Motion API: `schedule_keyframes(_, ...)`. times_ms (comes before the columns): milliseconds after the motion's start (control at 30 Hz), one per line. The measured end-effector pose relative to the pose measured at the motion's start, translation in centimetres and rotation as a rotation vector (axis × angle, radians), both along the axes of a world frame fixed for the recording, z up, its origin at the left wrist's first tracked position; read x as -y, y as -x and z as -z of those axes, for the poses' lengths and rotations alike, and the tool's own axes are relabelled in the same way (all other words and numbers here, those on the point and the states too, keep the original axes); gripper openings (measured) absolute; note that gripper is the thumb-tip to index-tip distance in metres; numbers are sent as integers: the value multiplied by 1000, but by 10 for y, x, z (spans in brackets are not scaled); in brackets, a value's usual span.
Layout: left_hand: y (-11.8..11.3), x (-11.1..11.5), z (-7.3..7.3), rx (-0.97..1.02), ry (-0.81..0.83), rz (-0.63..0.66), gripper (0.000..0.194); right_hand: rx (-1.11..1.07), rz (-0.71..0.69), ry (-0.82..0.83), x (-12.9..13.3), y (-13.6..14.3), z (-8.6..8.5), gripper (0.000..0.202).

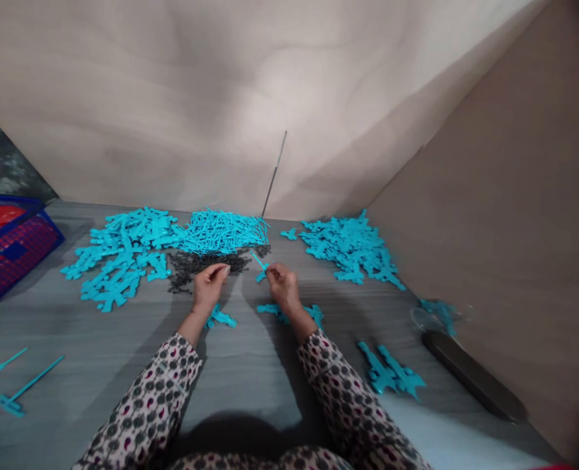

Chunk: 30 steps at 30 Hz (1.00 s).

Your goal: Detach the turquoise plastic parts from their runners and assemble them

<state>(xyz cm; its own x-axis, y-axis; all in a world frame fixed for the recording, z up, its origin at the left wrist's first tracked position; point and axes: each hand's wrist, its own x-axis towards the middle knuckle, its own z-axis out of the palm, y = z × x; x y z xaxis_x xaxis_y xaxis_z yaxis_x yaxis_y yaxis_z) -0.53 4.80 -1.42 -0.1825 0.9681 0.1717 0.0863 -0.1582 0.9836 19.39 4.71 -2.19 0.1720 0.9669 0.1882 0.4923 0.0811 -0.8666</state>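
My left hand [211, 286] is pinched, thumb against fingers, at the front of a pile of small dark pieces [184, 269]. Whatever it holds is too small to make out. In my right hand [284, 287] is a thin turquoise plastic stick [258, 259], its far end pointing up and left. A turquoise piece [262, 275] shows just below the stick; I cannot tell if the two are joined. Flat turquoise plastic parts lie under my right wrist [314, 314] and beside my left wrist [222, 317].
Behind my hands lies a heap of thin turquoise sticks [223, 232]. Flat turquoise parts are heaped at left [123, 251] and right [350, 248]. A blue basket [19, 254] stands far left. A long dark object [472, 375] lies at right; a thin rod [274, 175] leans against the wall.
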Motion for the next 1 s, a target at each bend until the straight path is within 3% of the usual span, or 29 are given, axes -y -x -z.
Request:
schedule_keyframes(100, -6, 3, -9, 278, 171, 103, 53, -101, -45, -132, 24, 10, -5, 15)
schedule_keyframes(300, -13, 14, -25, 470, 158, 134, 51, -149, -157, -193, 56, 25, -3, 13)
schedule_keyframes(667, -11, 20, -21, 367, 156, 74, 41, -109, -131, -192, 62, 30, 6, 14)
schedule_keyframes(1000, -26, 36, -19, 291, 282, 293, 36, -270, -138, -124, 68, 36, -1, 14)
